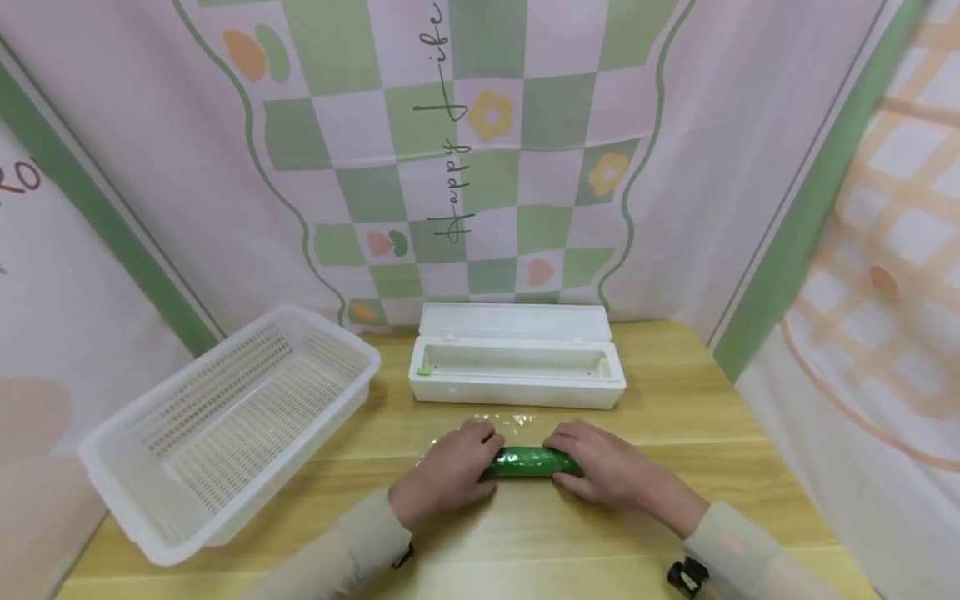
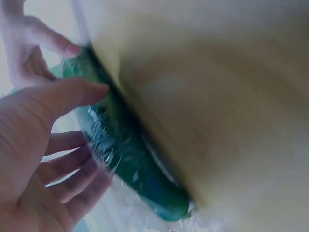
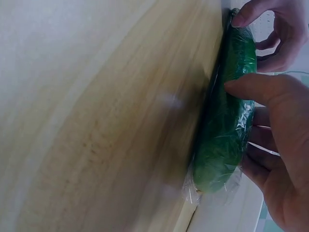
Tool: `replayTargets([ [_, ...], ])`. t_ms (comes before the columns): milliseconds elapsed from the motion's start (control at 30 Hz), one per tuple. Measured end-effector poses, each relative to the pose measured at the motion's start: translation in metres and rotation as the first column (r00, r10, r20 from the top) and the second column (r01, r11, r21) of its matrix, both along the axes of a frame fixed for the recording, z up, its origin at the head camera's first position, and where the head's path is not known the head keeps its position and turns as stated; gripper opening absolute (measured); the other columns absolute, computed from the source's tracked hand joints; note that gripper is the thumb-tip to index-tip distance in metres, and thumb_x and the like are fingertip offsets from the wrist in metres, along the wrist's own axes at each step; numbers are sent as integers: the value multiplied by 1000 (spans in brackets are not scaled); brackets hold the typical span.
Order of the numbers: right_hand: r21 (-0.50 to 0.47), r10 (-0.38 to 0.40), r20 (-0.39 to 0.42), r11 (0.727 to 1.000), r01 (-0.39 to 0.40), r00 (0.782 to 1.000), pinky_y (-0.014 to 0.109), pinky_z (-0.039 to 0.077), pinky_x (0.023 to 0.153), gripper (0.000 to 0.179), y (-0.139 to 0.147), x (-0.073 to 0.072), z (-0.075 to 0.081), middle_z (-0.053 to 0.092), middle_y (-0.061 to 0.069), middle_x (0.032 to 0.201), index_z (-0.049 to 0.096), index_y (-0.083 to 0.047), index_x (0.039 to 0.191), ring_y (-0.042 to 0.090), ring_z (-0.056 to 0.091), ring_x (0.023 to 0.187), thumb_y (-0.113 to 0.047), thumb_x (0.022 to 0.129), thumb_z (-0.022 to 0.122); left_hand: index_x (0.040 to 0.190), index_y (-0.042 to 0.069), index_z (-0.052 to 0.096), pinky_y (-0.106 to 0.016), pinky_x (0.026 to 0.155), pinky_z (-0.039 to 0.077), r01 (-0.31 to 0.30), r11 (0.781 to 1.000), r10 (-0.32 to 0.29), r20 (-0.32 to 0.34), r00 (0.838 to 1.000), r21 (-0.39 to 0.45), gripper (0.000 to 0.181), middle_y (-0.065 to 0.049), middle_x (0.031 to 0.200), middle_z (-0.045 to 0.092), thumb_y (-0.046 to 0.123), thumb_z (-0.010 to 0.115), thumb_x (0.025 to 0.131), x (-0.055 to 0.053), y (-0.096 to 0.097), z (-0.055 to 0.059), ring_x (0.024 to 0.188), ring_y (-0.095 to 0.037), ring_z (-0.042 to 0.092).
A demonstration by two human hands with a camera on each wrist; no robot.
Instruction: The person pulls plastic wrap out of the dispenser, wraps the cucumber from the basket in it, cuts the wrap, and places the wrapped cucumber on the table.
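Note:
A green cucumber (image 1: 527,461) lies crosswise on the wooden table, with clear plastic wrap (image 3: 247,116) around it. My left hand (image 1: 456,467) grips its left part, thumb on the near side and fingers on the far side. On the right part, my right hand (image 1: 604,463) holds it the same way. Both wrist views show the wrap wrinkled along the cucumber, with loose film sticking out past its ends. Some clear film (image 1: 510,421) also lies flat on the table just beyond the cucumber.
Behind the hands stands a white wrap dispenser box (image 1: 517,392), lid raised, a green slider (image 1: 423,371) at its left. A white plastic basket (image 1: 300,454) with slotted walls sits at the left. Patterned curtains (image 1: 487,183) hang around the wooden table (image 1: 675,375).

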State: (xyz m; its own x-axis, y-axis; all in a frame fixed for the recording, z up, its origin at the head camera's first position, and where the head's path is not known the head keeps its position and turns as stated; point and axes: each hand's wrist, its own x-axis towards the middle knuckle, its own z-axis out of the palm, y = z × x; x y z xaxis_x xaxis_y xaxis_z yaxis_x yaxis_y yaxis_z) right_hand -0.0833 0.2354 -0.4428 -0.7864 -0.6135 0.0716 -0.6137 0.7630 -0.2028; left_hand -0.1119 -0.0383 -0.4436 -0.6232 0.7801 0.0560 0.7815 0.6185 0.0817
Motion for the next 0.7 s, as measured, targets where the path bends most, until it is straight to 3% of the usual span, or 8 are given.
replayTargets([
  [200, 15, -12, -8, 1000, 12, 1000, 44, 61, 98, 45, -1, -1, 2, 70, 11, 125, 70, -3, 127, 24, 68, 113, -30, 92, 79, 129, 12, 70, -27, 98, 60, -18, 1000, 19, -56, 998, 12, 39, -4, 127, 68, 26, 80, 94, 0, 7, -7, 115, -16, 64],
  [400, -21, -24, -128, 1000, 21, 992, 46, 61, 102, 60, -5, -2, -2, 68, 15, 130, 67, -2, 132, 29, 68, 118, -36, 86, 86, 126, 11, 72, -28, 95, 61, -18, 1000, 19, -33, 999, 16, 31, -5, 124, 71, 23, 76, 97, -6, 11, -10, 111, -17, 66],
  [533, -60, 3, -213, 998, -17, 977, 44, 62, 101, 56, -8, -4, -5, 71, 11, 123, 70, -3, 125, 27, 69, 115, -32, 82, 91, 126, 8, 71, -29, 95, 61, -22, 1000, 22, 4, 1000, 19, 33, -7, 122, 71, 22, 75, 97, -9, 11, -10, 108, -18, 67],
  [700, -55, 24, -231, 998, -38, 973, 43, 62, 98, 50, -9, -8, -6, 72, 10, 120, 71, -3, 121, 26, 70, 111, -23, 80, 92, 126, 8, 70, -28, 90, 61, -28, 999, 28, 21, 999, 21, 35, -6, 118, 70, 23, 75, 94, -12, 11, -10, 103, -17, 65],
])
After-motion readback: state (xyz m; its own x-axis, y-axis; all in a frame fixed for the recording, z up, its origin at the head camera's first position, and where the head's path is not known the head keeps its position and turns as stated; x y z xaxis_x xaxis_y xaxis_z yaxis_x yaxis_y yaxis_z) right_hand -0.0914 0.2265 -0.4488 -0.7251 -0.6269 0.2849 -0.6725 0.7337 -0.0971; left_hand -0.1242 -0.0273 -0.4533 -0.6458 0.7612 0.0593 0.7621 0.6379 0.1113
